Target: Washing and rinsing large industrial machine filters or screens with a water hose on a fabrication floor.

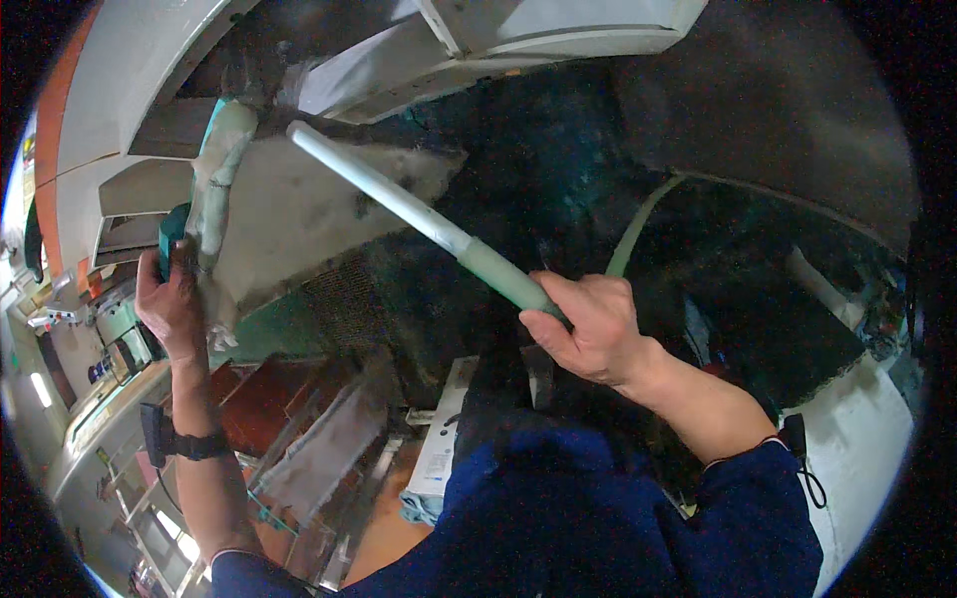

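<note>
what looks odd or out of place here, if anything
The pale flat surface between the left hand and the long pale tube looks soiled: it has uneven grey smudges. No spill is evident.

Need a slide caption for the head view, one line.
Right grip holds a pale rod by its green end, slanting up-left; left grip at a dark-teal object.

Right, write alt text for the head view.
A person's right hand grips a long pale rod, greenish toward the hand, slanting up leftward. The left hand holds a dark green object beside a pale, lumpy form too unclear to identify.
</note>
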`<state>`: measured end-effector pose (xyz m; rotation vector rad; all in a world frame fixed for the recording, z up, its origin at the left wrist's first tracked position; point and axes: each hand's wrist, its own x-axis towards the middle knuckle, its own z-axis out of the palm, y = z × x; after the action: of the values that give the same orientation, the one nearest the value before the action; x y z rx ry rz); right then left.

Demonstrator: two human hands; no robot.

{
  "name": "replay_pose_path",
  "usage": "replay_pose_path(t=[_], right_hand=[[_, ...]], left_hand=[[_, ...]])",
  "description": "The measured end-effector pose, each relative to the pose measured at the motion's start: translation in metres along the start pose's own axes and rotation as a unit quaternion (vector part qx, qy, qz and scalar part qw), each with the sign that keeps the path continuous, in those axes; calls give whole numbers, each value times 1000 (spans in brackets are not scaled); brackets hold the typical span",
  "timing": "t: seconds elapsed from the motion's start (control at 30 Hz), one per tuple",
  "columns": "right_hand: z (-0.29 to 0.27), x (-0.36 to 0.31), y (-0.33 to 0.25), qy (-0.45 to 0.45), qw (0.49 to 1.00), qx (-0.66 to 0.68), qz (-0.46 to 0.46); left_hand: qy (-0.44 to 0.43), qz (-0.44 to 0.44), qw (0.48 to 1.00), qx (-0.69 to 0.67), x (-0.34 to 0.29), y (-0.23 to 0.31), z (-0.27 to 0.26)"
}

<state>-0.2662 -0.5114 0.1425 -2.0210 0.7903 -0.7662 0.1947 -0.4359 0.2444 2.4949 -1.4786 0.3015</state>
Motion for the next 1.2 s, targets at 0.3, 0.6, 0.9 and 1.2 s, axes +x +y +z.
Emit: replay_pose_path(t=[0.3, 0.6, 0.9, 1.2], right_hand=[[9, -6, -5, -53, 996, -49, 46], [73, -9, 52, -153, 950, -168, 216], [132, 2, 90, -179, 917, -215, 284], [156, 4, 119, -209, 898, -203, 330]], left_hand=[[0, -83, 995, -57, -11, 7, -7], [2, -117, 985, -124, -41, -10, -12], [28, -97, 985, -137, -50, -17, -16], [15, -124, 990, -71, -50, -40, -21]])
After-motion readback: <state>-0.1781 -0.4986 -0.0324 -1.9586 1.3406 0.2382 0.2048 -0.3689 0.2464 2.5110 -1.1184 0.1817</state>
